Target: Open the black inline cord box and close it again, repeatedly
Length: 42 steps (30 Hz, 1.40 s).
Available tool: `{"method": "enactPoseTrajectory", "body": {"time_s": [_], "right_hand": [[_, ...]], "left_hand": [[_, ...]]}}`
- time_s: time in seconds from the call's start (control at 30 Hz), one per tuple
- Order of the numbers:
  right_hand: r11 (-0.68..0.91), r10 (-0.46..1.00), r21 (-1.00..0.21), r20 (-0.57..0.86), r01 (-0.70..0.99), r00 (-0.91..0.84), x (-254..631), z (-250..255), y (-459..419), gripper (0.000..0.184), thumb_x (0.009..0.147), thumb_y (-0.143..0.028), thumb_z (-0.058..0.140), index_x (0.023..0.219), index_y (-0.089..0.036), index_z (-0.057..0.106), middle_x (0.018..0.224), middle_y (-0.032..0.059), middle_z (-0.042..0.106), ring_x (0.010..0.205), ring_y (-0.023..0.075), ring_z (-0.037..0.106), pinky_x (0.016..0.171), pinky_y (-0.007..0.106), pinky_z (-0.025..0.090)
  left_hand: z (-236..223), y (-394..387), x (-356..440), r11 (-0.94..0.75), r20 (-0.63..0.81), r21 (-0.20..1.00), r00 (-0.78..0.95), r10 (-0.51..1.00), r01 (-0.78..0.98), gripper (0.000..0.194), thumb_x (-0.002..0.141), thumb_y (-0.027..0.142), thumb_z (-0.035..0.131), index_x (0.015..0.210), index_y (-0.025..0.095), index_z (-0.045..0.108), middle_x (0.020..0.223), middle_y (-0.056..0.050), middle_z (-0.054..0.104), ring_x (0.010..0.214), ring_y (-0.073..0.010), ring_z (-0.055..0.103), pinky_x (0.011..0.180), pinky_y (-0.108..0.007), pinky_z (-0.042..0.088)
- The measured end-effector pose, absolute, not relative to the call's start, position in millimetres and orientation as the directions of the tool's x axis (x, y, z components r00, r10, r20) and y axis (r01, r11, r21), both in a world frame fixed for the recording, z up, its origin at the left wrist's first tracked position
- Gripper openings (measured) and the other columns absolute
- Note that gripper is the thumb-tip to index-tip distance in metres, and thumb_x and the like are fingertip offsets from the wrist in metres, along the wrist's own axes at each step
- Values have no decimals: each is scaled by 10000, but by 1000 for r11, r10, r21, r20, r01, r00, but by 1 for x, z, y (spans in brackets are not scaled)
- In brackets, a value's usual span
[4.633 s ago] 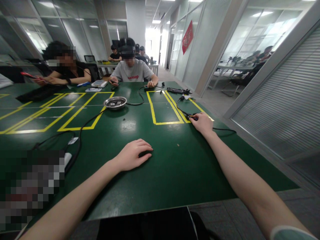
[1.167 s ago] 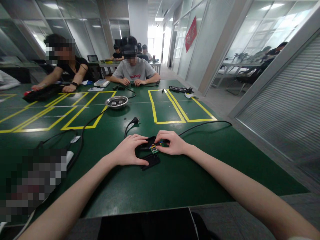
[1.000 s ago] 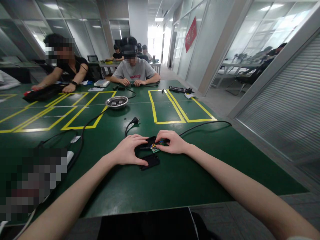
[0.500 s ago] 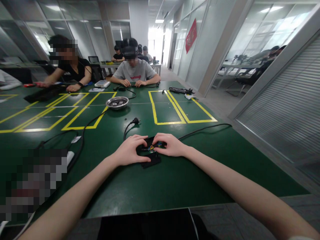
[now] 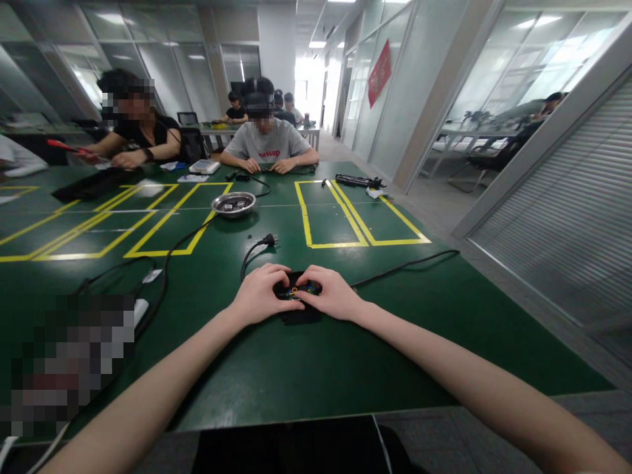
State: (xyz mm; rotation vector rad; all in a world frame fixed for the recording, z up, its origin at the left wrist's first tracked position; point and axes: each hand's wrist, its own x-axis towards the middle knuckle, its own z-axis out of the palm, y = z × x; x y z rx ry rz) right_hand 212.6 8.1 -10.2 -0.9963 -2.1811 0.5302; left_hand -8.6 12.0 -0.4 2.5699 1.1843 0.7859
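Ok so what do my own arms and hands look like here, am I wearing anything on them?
Your left hand and right hand are ungloved, with slender fingers. Both forearms are uncovered; no sleeve, watch or bracelet shows, and I see no rings.

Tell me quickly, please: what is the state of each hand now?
Left hand: curled closed, holding the open black case.
Right hand: curled closed, holding the same case.

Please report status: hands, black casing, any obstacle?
Left hand, right hand at black casing. Casing open, yellow ring visible. Plug beyond hands, seemingly not obstructing.
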Motion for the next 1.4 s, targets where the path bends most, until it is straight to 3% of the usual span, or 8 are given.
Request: {"method": "enactPoseTrajectory", "body": {"time_s": [0.13,0.23,0.4,0.7,0.87,0.97,1.1,1.4], "right_hand": [[615,788,-579,428,535,-443,212,-14,10,76,873,-244,780,911,-198,733,927,38,713,850,181,693,765,297,532],[620,785,-578,440,531,-437,214,-14,10,102,879,-276,780,917,-195,731,923,37,708,844,175,692,773,293,535],[684,728,-468,380,560,-571,220,-6,8,393,778,-379,865,1097,-200,722,1058,62,717,921,229,718,810,336,556],[628,778,-389,324,674,-538,219,-4,8,342,835,-393,814,1110,-217,713,1093,60,702,931,244,727,783,339,552],[621,778,-379,403,686,-482,225,-1,12,361,916,-415,729,1209,-219,654,1247,87,639,893,202,694,753,307,509],[557,813,-369,426,744,-398,238,5,23,186,1035,-340,540,1014,-202,662,1035,69,687,825,183,651,700,274,428],[540,825,-270,358,797,-438,255,14,33,470,1056,-320,425,611,-201,515,608,24,565,588,156,515,612,297,279],[752,657,-211,313,624,-686,254,26,18,465,1025,-280,413,573,-193,477,558,9,522,530,121,420,588,285,240]], "left_hand": [[5,11,-13,-670,417,434,526,742,602,386,785,526,820,961,228,650,1219,-88,654,1141,-275,648,966,-401,552],[10,13,-21,-703,398,444,581,710,555,250,857,426,727,937,212,626,1056,-61,635,915,-205,653,796,-316,549],[12,17,-28,-698,296,424,640,709,577,143,849,311,672,794,197,607,741,12,600,643,-142,552,595,-250,420],[6,18,-23,-713,317,340,638,701,614,175,952,290,546,918,207,697,868,-34,686,783,-180,650,675,-268,468],[4,22,-23,-683,297,348,616,730,642,240,1015,343,470,991,215,672,934,-33,718,761,-181,656,689,-276,473],[9,25,-26,-646,276,359,584,763,674,306,1040,388,432,933,215,660,874,-28,722,748,-189,653,676,-275,440],[18,25,-28,-608,285,330,538,793,722,453,1048,387,375,652,208,502,600,1,558,572,-163,531,593,-277,332],[28,16,-33,-648,237,308,603,762,697,510,1039,403,375,574,198,405,508,26,417,486,-122,388,574,-287,250]]}}
